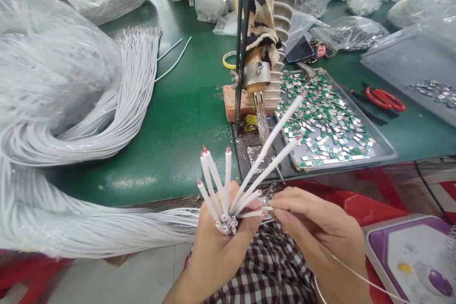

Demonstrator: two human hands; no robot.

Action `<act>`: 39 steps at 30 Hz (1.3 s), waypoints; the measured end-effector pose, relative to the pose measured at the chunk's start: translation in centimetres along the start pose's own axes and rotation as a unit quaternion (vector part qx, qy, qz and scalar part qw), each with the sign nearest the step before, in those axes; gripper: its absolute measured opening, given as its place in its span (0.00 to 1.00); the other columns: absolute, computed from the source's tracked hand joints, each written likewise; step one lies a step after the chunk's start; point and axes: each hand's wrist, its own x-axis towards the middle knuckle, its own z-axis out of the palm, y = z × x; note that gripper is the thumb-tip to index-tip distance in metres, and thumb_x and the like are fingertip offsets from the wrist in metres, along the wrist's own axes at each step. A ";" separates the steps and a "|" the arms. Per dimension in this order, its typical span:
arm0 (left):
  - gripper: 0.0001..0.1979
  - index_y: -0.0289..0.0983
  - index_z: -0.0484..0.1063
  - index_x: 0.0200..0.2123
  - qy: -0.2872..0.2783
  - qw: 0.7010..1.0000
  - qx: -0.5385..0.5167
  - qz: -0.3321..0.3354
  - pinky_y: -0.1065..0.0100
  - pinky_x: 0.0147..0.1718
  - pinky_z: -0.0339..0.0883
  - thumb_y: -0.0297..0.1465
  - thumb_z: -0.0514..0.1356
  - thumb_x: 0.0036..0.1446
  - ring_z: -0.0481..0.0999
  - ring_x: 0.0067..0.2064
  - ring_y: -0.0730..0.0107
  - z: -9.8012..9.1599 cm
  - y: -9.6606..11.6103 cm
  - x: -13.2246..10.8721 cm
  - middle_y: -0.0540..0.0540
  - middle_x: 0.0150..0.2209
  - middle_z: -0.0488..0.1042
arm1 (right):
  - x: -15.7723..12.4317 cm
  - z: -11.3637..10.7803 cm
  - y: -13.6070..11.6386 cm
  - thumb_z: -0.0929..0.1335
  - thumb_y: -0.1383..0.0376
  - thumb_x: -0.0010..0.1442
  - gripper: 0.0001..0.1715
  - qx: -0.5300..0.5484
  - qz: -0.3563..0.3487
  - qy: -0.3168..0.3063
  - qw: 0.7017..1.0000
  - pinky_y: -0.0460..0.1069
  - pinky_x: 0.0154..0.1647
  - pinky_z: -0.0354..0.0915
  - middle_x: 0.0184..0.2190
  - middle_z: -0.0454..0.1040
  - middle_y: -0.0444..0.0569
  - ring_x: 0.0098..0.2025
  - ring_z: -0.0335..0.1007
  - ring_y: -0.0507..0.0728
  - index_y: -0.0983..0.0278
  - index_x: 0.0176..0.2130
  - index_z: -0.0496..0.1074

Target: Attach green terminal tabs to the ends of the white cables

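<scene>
My left hand [223, 242] is closed around a bundle of white cables [213, 180], whose cut ends fan out above the fist and show reddish tips. Two longer cables [274, 130] stick up to the right, in front of the soldering iron [261, 109] on its stand. With thumb and fingertips, my right hand [320, 230] pinches the pale end of a white cable close beside the left thumb; fine detail there is too small to make out. A thin white wire [356, 273] passes across the right palm toward the lower right.
A clear tray [386, 154] of small green-and-silver connectors lies right of the iron, with red-handled pliers [383, 99] beyond it. Large coils of white cable [131, 99] cover the left. A brick [231, 102], yellow tape [230, 60] and a purple-and-white device [402, 251] are also here.
</scene>
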 end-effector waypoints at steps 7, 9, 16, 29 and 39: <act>0.05 0.39 0.75 0.33 0.004 1.000 0.006 -0.002 0.71 0.29 0.59 0.25 0.62 0.60 0.67 0.29 0.74 0.2 -0.1 0.2 0.53 0.28 0.66 | 0.0 0.0 0.1 0.66 0.68 0.63 0.10 0.071 0.130 -0.055 0.987 0.42 0.22 0.59 0.22 0.67 0.40 0.23 0.60 0.47 0.62 0.29 0.70; 0.05 0.39 0.75 0.33 0.015 1.000 -0.006 -0.002 0.71 0.29 0.59 0.24 0.62 0.60 0.68 0.29 0.74 0.2 -0.2 0.3 0.52 0.29 0.68 | 0.2 -0.4 0.1 0.64 0.66 0.65 0.13 0.056 0.146 -0.067 0.985 0.43 0.21 0.56 0.20 0.64 0.39 0.22 0.58 0.48 0.63 0.27 0.69; 0.03 0.39 0.77 0.32 0.125 0.989 -0.065 -0.047 0.71 0.30 0.61 0.29 0.63 0.58 0.67 0.30 0.72 1.2 -0.2 0.2 0.49 0.34 0.70 | 4.7 -5.7 4.8 0.64 0.60 0.66 0.15 -0.502 0.033 0.160 0.849 0.51 0.30 0.56 0.29 0.74 0.51 0.33 0.66 0.58 0.63 0.32 0.75; 0.06 0.40 0.76 0.37 0.052 0.998 0.008 -0.037 0.68 0.43 0.69 0.29 0.58 0.64 0.80 0.41 0.65 1.1 -0.6 0.7 0.48 0.36 0.81 | 5.6 -6.6 5.4 0.63 0.67 0.63 0.09 -0.477 -0.041 0.076 0.875 0.53 0.33 0.60 0.30 0.72 0.51 0.34 0.66 0.60 0.63 0.32 0.69; 0.07 0.38 0.75 0.34 0.037 0.999 0.016 -0.032 0.70 0.37 0.69 0.27 0.57 0.63 0.79 0.39 0.65 1.9 -0.4 1.4 0.48 0.33 0.80 | 1.4 -1.6 0.8 0.71 0.71 0.59 0.08 -0.053 0.024 0.077 0.995 0.41 0.25 0.69 0.24 0.74 0.37 0.23 0.72 0.48 0.57 0.35 0.72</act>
